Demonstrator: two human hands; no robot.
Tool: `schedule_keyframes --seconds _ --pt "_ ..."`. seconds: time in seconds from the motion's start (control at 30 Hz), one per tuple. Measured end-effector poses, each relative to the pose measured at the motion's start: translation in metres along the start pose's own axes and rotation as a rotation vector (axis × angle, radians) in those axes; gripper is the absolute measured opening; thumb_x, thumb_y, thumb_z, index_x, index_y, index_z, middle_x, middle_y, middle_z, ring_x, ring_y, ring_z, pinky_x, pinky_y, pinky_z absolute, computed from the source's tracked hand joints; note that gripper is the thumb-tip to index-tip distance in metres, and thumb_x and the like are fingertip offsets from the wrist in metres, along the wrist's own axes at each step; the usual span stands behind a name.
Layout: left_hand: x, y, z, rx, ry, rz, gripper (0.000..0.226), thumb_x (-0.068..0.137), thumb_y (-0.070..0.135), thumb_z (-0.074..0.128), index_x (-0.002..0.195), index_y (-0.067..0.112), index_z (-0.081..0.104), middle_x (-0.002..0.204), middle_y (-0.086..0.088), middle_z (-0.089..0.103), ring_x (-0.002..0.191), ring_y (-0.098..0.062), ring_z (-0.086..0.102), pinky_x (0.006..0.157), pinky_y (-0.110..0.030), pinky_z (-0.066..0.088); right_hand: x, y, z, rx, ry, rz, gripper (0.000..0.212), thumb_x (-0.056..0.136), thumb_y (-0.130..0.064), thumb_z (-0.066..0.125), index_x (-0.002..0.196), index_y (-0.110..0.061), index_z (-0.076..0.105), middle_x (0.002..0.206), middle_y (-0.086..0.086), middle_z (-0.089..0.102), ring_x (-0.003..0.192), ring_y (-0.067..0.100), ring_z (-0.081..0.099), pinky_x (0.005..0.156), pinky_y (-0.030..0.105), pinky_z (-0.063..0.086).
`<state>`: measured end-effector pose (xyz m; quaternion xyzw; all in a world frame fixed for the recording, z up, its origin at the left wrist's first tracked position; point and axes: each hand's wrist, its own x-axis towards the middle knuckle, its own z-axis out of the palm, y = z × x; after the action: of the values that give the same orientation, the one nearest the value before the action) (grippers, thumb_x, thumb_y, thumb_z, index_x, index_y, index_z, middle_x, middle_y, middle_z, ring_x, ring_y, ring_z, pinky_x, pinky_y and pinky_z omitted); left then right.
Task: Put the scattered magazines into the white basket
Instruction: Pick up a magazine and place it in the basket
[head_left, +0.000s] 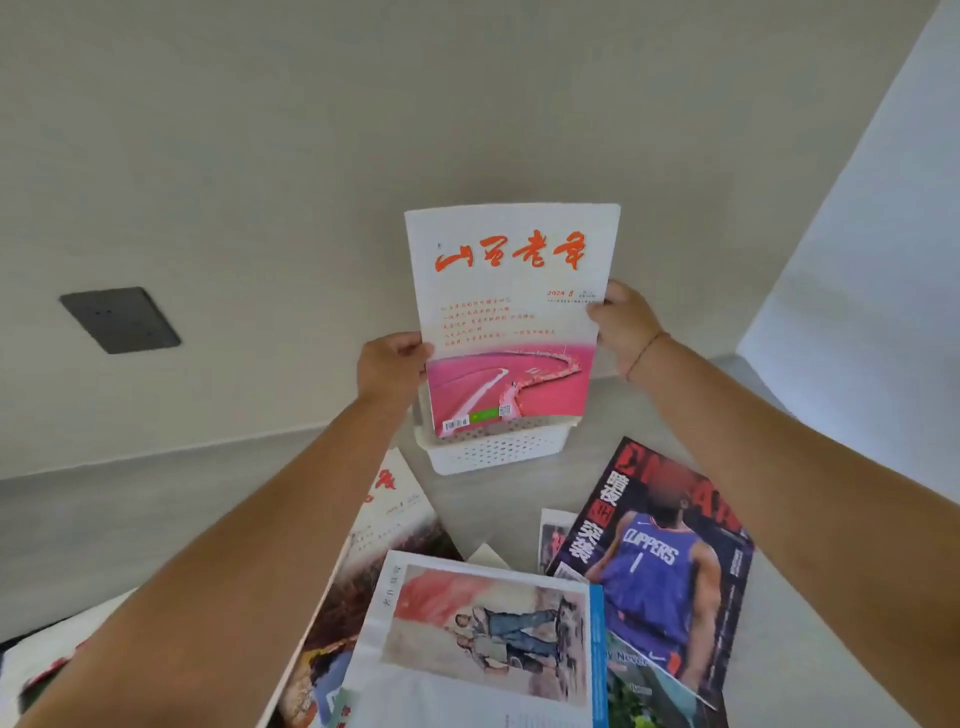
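I hold a white magazine (511, 312) with red calligraphy and a pink landscape photo upright, its lower edge right over the white basket (493, 452). My left hand (392, 371) grips its left edge and my right hand (626, 325) grips its right edge. The perforated basket stands on the floor against the wall, partly hidden behind the magazine. Several more magazines lie scattered on the floor nearer to me: a basketball magazine (660, 566) at right, one with a painted cover (488, 639) in the middle, and a white and red one (384, 525) under my left forearm.
A grey wall rises right behind the basket, with a dark wall plate (119, 319) at left. A white panel (872, 270) stands at the right. Further magazine pages (36, 675) lie at the bottom left on the grey floor.
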<state>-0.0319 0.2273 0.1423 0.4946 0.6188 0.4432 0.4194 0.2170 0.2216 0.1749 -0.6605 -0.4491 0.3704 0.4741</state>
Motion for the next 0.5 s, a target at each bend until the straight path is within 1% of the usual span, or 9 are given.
schedule_keyframes --seconds 0.07,0.1,0.27,0.37,0.5 --pt "0.021 -0.001 0.001 0.004 0.062 -0.003 0.017 0.087 0.009 0.061 0.099 0.011 0.072 0.082 0.004 0.069 0.087 -0.025 0.069 0.083 -0.036 0.057 0.026 -0.002 0.011 -0.021 -0.038 -0.013 0.032 0.092 0.001 0.041 0.119 -0.004 0.058 0.125 0.016 0.061 0.115 0.036 0.056 0.099 0.050 0.046" --pt "0.030 -0.003 0.003 0.005 0.085 -0.015 0.017 0.087 0.009 0.061 0.100 0.011 0.072 0.083 0.004 0.068 0.087 -0.025 0.069 0.084 -0.036 0.057 0.037 0.000 0.017 -0.027 -0.056 -0.012 0.031 0.092 0.000 0.042 0.118 -0.005 0.059 0.124 0.016 0.061 0.115 0.036 0.057 0.099 0.051 0.046" --pt "0.064 -0.034 0.017 0.015 0.127 -0.095 0.022 0.087 0.008 0.061 0.107 0.008 0.070 0.095 -0.003 0.070 0.089 -0.025 0.067 0.088 -0.037 0.055 0.078 0.031 0.037 -0.042 -0.123 0.055 0.029 0.094 -0.003 0.044 0.118 -0.006 0.060 0.123 0.015 0.062 0.114 0.035 0.058 0.100 0.050 0.047" --pt "0.078 -0.046 0.027 0.024 0.145 -0.111 0.023 0.088 0.009 0.061 0.109 0.010 0.069 0.107 -0.007 0.071 0.093 -0.025 0.067 0.090 -0.037 0.054 0.093 0.051 0.045 -0.032 -0.120 0.102 0.028 0.094 -0.003 0.044 0.115 -0.007 0.061 0.122 0.014 0.063 0.113 0.034 0.059 0.099 0.049 0.047" --pt "0.098 -0.049 0.039 0.031 0.166 -0.093 0.024 0.086 0.007 0.062 0.108 0.010 0.070 0.107 -0.008 0.072 0.096 -0.026 0.067 0.093 -0.038 0.054 0.112 0.058 0.046 -0.030 -0.079 0.113 0.025 0.093 -0.004 0.045 0.110 -0.008 0.062 0.118 0.016 0.064 0.111 0.037 0.060 0.096 0.052 0.049"
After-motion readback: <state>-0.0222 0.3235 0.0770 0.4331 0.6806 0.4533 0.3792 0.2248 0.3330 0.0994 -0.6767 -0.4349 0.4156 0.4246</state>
